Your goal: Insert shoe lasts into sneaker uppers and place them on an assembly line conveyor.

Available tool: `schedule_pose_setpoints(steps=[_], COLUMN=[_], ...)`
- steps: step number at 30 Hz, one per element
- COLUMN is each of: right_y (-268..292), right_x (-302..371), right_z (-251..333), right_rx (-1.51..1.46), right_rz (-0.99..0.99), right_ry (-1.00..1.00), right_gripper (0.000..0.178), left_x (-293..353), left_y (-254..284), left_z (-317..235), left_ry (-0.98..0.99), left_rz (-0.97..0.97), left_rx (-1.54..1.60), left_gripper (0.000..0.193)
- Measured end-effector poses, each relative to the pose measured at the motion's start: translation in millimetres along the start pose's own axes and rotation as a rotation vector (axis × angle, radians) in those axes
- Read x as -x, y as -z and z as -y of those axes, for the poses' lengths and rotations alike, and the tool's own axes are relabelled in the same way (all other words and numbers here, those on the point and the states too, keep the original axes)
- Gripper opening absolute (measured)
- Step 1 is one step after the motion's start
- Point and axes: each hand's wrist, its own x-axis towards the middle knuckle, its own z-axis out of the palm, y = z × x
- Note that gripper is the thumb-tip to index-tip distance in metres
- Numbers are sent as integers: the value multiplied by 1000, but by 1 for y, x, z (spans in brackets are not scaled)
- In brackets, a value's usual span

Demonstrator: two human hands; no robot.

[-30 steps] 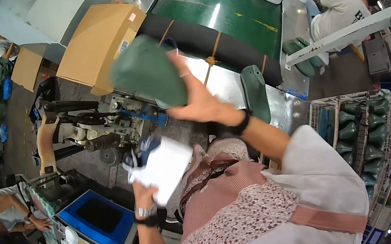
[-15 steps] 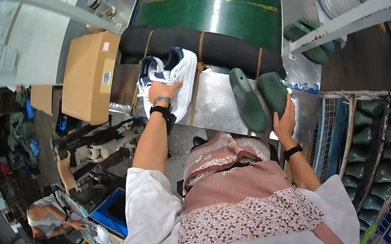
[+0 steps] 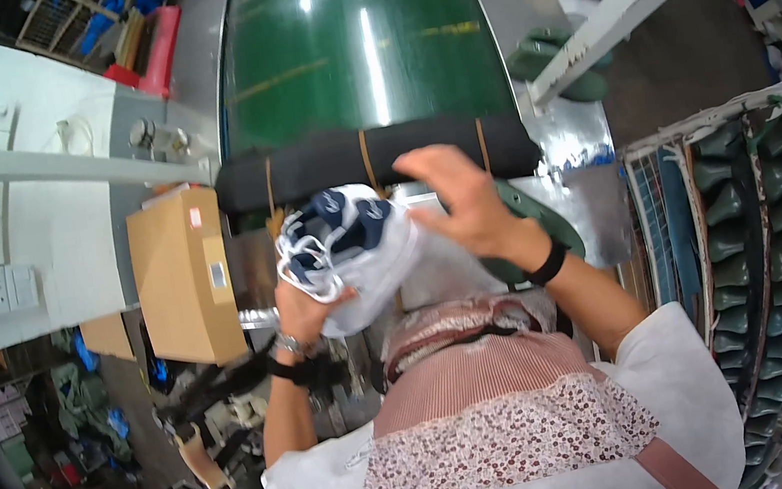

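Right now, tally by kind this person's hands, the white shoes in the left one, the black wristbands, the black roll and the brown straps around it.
Hands: 2 (left hand, right hand)
White shoes in the left hand: 2
Black wristbands: 2
Black roll: 1
Brown straps around it: 3
Total: 10

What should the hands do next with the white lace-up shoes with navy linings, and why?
Perhaps the right hand should move in to steady the white shoes: the left hand grips them, while the right is open, close beside them.
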Motion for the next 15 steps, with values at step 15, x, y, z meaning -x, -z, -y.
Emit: schedule_pose_setpoints(steps=[15], right_y=[-32], right_x=[-8], right_z=[68], right_rx=[-69], right_rz=[-130], right_ry=[-161], right_gripper=[35], left_x=[-51], left_y=[37], left_z=[-29], left_ry=[-362], left_rz=[286], left_rx=[-151], left_gripper=[76])
